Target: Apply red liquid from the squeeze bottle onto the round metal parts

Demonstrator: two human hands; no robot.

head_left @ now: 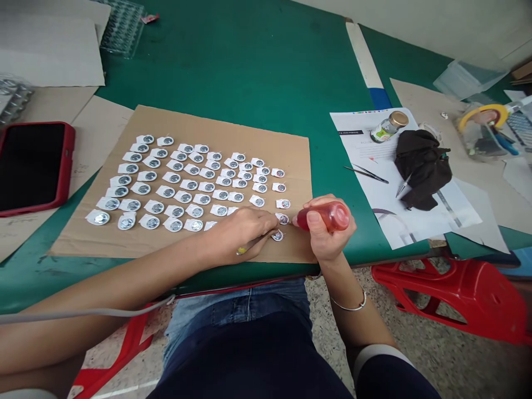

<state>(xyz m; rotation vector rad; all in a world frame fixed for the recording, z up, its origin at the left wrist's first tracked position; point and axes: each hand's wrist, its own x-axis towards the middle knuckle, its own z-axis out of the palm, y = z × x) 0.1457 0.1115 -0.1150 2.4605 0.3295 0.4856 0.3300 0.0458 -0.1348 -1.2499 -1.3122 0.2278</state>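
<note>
My left hand (236,233) is closed around slim metal tweezers (254,242) with a yellow mark near the rear end. Their tips are by the small round silver pieces on white backings at the cardboard's right side. My right hand (328,238) grips a red squeeze bottle (326,216), tilted on its side with its nozzle pointing left. The nozzle is close to one silver piece (282,219); whether it touches cannot be made out. Another silver piece (277,236) lies just below. Several more cover the brown cardboard sheet (291,149) in rough rows, some hidden behind my left hand.
A red-cased phone (33,166) lies at left, near clear plastic trays (122,27). On the right are printed paper (353,133), a glass jar (388,127), other tweezers (368,174) and dark cloth (421,166). A red stool (457,299) stands below the green table (249,55).
</note>
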